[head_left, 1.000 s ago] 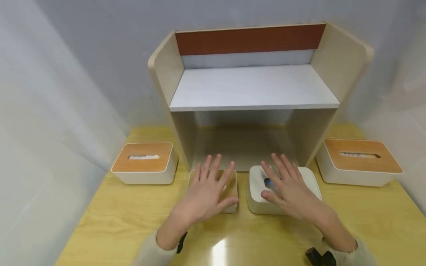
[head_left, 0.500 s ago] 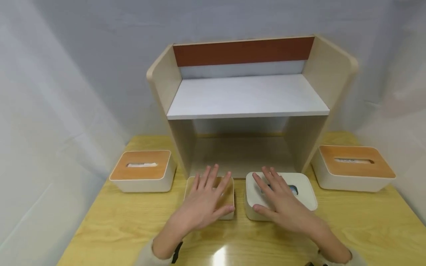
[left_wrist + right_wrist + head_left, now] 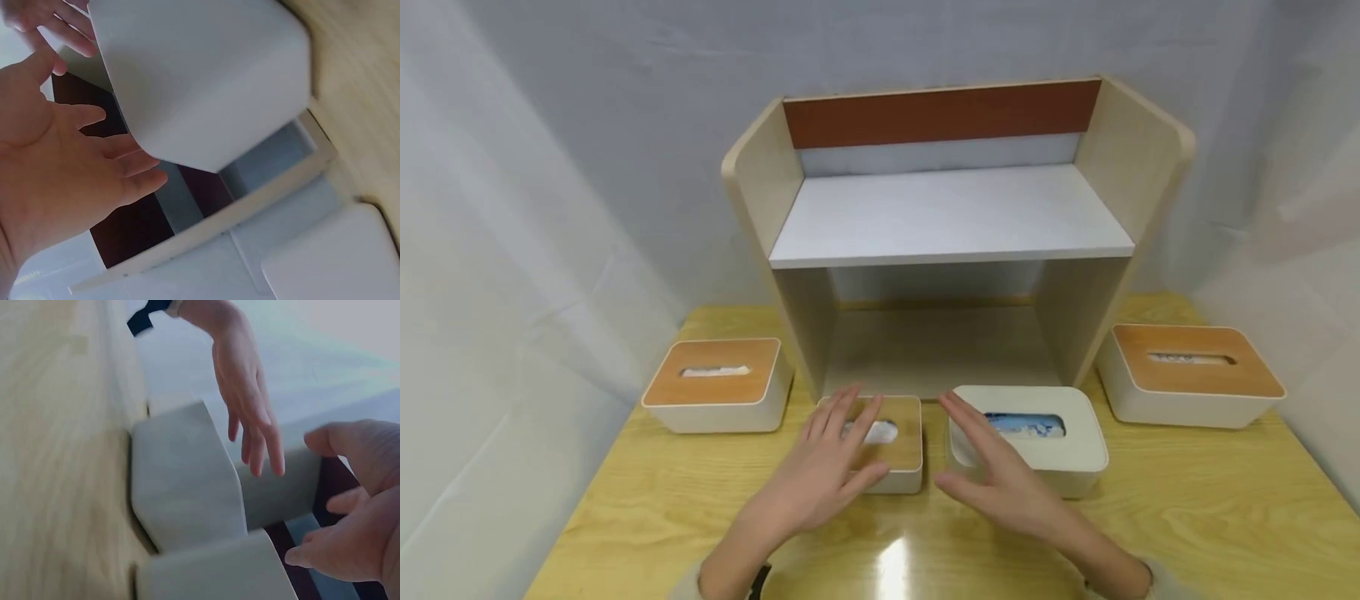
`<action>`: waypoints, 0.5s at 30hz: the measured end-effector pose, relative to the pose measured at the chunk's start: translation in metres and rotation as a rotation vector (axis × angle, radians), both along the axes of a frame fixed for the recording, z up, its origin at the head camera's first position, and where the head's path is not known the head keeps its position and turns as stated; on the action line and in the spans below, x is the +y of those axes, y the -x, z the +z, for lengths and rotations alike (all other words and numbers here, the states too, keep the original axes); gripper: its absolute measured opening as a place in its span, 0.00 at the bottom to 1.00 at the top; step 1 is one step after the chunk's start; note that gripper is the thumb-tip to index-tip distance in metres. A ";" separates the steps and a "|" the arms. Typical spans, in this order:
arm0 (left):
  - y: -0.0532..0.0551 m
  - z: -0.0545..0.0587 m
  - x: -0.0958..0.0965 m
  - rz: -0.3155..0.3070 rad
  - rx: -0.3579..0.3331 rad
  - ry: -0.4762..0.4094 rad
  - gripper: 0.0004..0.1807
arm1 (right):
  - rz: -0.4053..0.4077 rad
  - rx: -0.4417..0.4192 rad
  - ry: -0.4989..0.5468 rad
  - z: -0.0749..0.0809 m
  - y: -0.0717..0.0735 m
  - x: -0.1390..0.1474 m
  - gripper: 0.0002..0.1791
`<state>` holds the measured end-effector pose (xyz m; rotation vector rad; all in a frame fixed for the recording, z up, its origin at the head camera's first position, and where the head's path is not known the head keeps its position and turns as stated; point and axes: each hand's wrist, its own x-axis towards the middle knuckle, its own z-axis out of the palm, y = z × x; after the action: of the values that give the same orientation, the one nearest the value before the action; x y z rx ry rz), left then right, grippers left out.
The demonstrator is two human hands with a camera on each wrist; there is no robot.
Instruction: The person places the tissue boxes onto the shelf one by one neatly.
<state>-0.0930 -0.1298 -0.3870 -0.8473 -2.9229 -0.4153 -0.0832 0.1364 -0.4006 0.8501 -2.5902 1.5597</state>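
Note:
My left hand [image 3: 808,479] is over the left side of a small tissue box [image 3: 904,433] with a wood-look lid and white sides; its fingers are extended and slightly bent. Tissue shows in that box's oval slot. My right hand [image 3: 1003,487] hovers by the left end of a larger all-white tissue box [image 3: 1078,450], whose slot shows a blue and white packet. In the left wrist view the left fingers [image 3: 134,165] lie along the small box's top edge; I cannot tell whether they touch. The right wrist view shows the right hand [image 3: 362,531] above the boxes, holding nothing.
Behind both boxes stands a two-level desk shelf [image 3: 951,212] with a white upper board and a red-brown back strip. An orange-topped tissue box [image 3: 715,392] sits left of it, another [image 3: 1202,379] right. The wooden table [image 3: 625,508] carries everything; light curtains hang around.
Both hands have shifted left and drawn slightly back, uncovering the slots of the two front boxes. The right fingers have come closer together. The boxes appear to have stayed in place.

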 end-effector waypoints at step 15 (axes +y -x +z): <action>-0.010 -0.016 -0.033 0.083 -0.082 -0.202 0.44 | -0.047 -0.330 0.314 -0.009 -0.014 -0.042 0.52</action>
<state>-0.0833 -0.1624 -0.4027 -0.6954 -2.9105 -0.7399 -0.0692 0.0949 -0.4096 0.5411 -2.4263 2.1756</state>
